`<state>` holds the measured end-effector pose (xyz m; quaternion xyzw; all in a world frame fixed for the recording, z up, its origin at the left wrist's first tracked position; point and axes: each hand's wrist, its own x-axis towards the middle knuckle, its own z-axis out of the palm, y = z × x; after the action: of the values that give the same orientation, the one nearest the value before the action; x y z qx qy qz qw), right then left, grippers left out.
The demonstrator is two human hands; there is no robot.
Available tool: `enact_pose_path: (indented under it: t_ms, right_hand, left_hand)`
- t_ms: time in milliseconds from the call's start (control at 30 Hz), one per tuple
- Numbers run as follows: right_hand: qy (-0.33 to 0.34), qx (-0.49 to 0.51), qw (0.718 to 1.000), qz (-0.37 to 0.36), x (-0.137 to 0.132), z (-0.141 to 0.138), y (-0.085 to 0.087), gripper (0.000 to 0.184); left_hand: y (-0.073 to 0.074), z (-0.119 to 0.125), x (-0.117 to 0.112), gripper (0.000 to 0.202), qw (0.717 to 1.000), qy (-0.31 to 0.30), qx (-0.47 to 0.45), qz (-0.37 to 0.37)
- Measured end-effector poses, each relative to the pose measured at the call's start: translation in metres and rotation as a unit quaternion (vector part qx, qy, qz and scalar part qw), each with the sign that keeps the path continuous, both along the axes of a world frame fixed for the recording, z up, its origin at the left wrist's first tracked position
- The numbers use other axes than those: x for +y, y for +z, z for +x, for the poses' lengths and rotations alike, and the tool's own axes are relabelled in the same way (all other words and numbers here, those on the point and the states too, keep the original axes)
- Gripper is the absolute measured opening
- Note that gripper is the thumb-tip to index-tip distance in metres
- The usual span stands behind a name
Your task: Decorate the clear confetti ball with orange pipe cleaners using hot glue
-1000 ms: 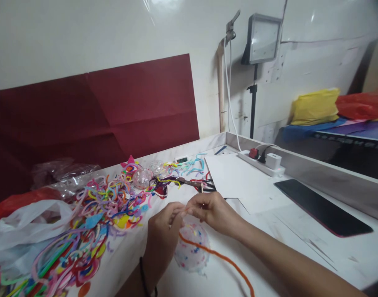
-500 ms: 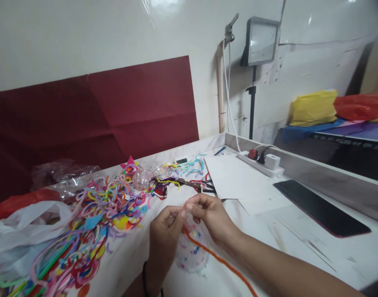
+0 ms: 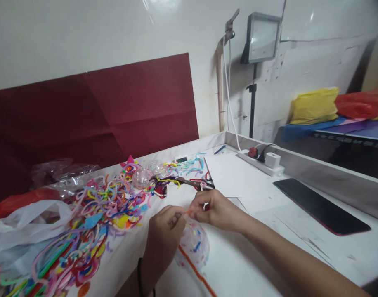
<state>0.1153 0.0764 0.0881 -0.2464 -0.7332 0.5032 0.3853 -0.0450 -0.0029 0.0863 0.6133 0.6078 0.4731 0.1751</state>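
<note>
An orange pipe cleaner [image 3: 197, 272] runs from between my fingers down to the bottom edge of the head view. My left hand [image 3: 166, 227] pinches it with thumb and fingers, and a dark band circles that wrist. Just to the right, my right hand [image 3: 214, 210] is closed in a pinch on the orange end, its fingertips nearly meeting the left ones. Beneath both hands a clear round plastic ball [image 3: 197, 245] with coloured specks rests on the white table; my left hand partly hides it.
Many coloured pipe cleaners [image 3: 111, 202] lie heaped at left beside a white plastic bag [image 3: 34, 222]. Scissors [image 3: 192, 182] lie beyond my hands. White sheets [image 3: 235, 175], a power strip [image 3: 260, 163] and a black phone-like slab [image 3: 320, 206] occupy the right side.
The hanging length of orange pipe cleaner has swung to the left. My right hand has turned and shifted slightly right, while my left hand stays close to its earlier place.
</note>
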Motion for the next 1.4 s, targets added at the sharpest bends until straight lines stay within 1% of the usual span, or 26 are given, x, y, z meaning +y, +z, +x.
enact_pose_path:
  t_ms: [67, 100, 267, 400, 467, 533, 700, 800, 900, 1133, 1300, 1400]
  right_hand:
    - [0.002, -0.008, 1.000, 0.006, 0.000, 0.000, -0.002, 0.007]
    - [0.000, -0.010, 1.000, 0.002, 0.000, 0.000, -0.003, 0.007]
    - [-0.025, 0.032, 0.997, -0.067, -0.002, -0.007, -0.005, 0.011]
    - [-0.043, 0.103, 0.985, -0.128, -0.010, -0.016, -0.005, 0.016]
    - [-0.051, 0.138, 0.977, -0.155, -0.014, -0.022, -0.007, 0.019]
    - [-0.059, 0.169, 0.967, -0.179, -0.019, -0.026, -0.010, 0.021]
    - [-0.074, 0.233, 0.942, -0.229, -0.026, -0.037, -0.020, 0.020]
    - [-0.072, 0.247, 0.935, -0.243, -0.027, -0.040, -0.024, 0.022]
    - [-0.060, 0.235, 0.939, -0.243, -0.024, -0.038, -0.023, 0.024]
    - [-0.004, 0.161, 0.966, -0.204, -0.008, -0.027, -0.019, 0.030]
    - [0.022, 0.099, 0.984, -0.144, -0.007, -0.023, -0.017, 0.025]
    - [0.024, 0.063, 0.994, -0.090, -0.009, -0.019, -0.012, 0.015]
  left_hand:
    - [-0.001, 0.000, 0.000, 0.013, 0.998, -0.005, 0.055, 0.017]
    - [-0.002, -0.001, 0.000, 0.013, 0.998, -0.007, 0.059, 0.015]
    - [-0.003, 0.000, 0.000, 0.013, 0.998, -0.007, -0.056, -0.019]
    - [-0.003, 0.002, 0.001, 0.018, 0.986, 0.002, -0.165, -0.033]
    - [-0.004, 0.003, 0.001, 0.019, 0.980, 0.005, -0.198, -0.032]
    - [-0.005, 0.005, 0.002, 0.019, 0.978, 0.004, -0.206, -0.029]
    - [-0.006, 0.009, 0.000, 0.019, 0.981, 0.007, -0.191, -0.009]
    - [-0.006, 0.008, 0.001, 0.018, 0.985, 0.014, -0.174, 0.010]
    - [-0.006, 0.004, 0.002, 0.017, 0.987, 0.011, -0.162, 0.009]
    - [-0.006, -0.007, 0.003, 0.019, 0.995, 0.005, -0.103, -0.008]
    - [-0.001, -0.008, 0.003, 0.015, 1.000, 0.008, -0.019, 0.009]
    - [0.004, -0.007, 0.001, 0.013, 0.999, 0.010, 0.036, 0.034]
